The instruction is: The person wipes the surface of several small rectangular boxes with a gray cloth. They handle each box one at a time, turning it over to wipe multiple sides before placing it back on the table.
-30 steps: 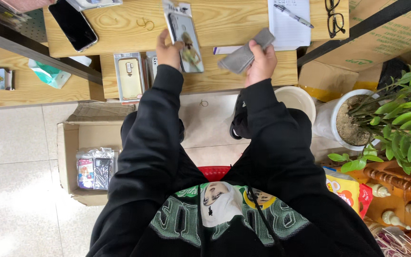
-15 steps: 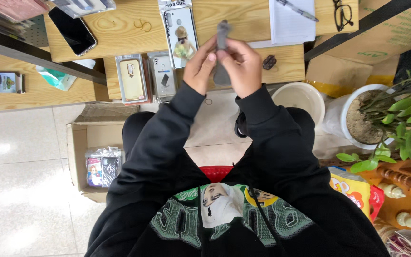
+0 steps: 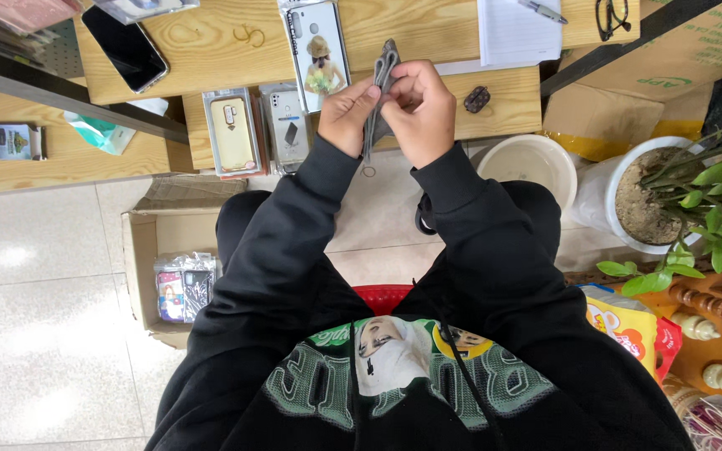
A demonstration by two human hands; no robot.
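I hold a thin grey phone case (image 3: 384,79) between both my hands, above the edge of the wooden table (image 3: 194,38). My left hand (image 3: 351,113) pinches its lower part, and my right hand (image 3: 424,104) is closed around its side, with the fingers curled in. The case is turned edge-on to me, probably so that I can look along its rim. On the table just behind it lies a white case with a printed picture (image 3: 317,54), and to the left two packed cases (image 3: 256,129) lie side by side, near the table edge. A black phone (image 3: 124,48) lies further left, well apart. A cardboard box (image 3: 179,280) with more packs stands on the floor, beside my left leg.
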